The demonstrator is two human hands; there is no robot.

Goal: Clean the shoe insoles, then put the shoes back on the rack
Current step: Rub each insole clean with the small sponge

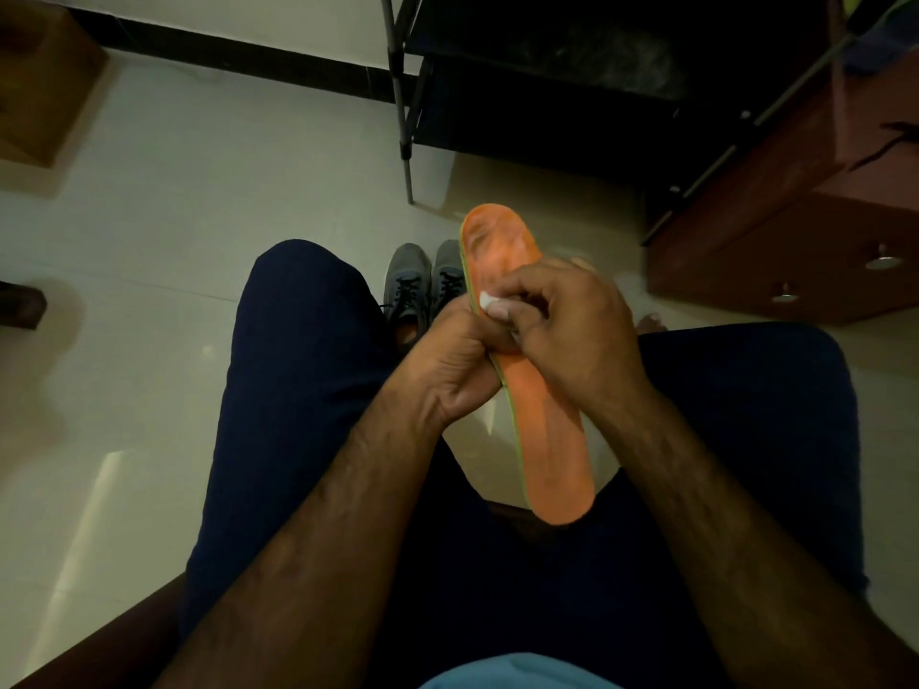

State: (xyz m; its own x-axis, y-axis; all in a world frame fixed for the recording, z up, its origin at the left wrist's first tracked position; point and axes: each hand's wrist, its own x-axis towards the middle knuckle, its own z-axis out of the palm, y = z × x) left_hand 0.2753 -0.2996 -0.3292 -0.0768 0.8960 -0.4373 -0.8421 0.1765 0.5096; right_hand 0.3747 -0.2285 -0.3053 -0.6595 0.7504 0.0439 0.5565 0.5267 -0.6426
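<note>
Head cam, looking down at the person's lap: the long orange foam insole with a greenish edge (547, 440) is held up over the knees, toe end pointing away toward the black metal shoe rack (572, 67). The left hand (447, 370) grips its left edge, fingers curled round it. The right hand (582, 335) pinches a small white wad (490, 303) against the insole's top. A pair of grey lace-up sneakers (415, 278) sits on the pale tiled floor (224, 191) just beyond.
</note>
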